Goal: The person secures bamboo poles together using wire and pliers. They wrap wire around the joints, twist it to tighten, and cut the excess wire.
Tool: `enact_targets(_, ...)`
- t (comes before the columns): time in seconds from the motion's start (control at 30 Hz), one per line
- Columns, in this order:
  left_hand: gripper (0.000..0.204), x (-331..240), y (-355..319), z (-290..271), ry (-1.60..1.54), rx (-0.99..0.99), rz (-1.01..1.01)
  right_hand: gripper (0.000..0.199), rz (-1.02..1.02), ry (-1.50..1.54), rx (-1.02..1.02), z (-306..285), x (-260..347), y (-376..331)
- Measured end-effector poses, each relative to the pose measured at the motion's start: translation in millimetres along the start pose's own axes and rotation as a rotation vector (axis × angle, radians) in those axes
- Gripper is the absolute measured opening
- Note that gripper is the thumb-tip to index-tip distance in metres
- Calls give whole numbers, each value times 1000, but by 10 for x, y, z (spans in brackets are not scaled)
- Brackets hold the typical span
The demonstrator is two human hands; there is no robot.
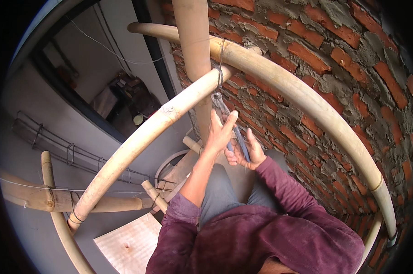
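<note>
My left hand [221,132] is at the upper part of a pair of pliers [237,137] with blue-grey handles, thumb and forefinger raised around it. Some of its fingers are hidden. Lower down, my right hand [250,154] is closed about the handle ends, its thumb pointing up. The jaws of the pliers sit at a dark tie wire [219,75], which loops where a slanting bamboo pole [165,112] meets a thick upright bamboo pole [193,41] and a long crossing bamboo pole [288,82].
A rough brick wall [320,64] with smeared mortar rises at the right. More bamboo poles [101,203] are lashed together at lower left, near a pale wooden board [131,244]. A thin loose wire [120,58] crosses the window opening [85,68]. A steel rebar frame [70,153] runs along the grey wall.
</note>
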State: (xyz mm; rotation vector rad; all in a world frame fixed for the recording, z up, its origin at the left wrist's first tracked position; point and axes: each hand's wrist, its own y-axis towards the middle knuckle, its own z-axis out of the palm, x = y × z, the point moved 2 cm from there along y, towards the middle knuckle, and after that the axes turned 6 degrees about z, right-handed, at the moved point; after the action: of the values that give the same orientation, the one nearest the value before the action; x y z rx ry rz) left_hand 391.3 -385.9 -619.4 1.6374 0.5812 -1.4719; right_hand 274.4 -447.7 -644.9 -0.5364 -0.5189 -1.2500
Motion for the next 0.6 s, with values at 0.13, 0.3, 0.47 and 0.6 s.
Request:
enact_targets(0.13,59,-196,-48,-64,274,59,61,76,-190,-392,-344,-128,58,5)
enact_targets(0.3,39,-242,-98,-120,86,19,109,60,-228,-753,-353,-201,131,8)
enact_targets(0.47,43,-481,-101,-279,249,107,-61,40,-121,-921,-410,-157,270,-18)
enact_targets(0.6,44,-387,-118,-407,246,143,37,42,-64,-827,-511,136,374,-164)
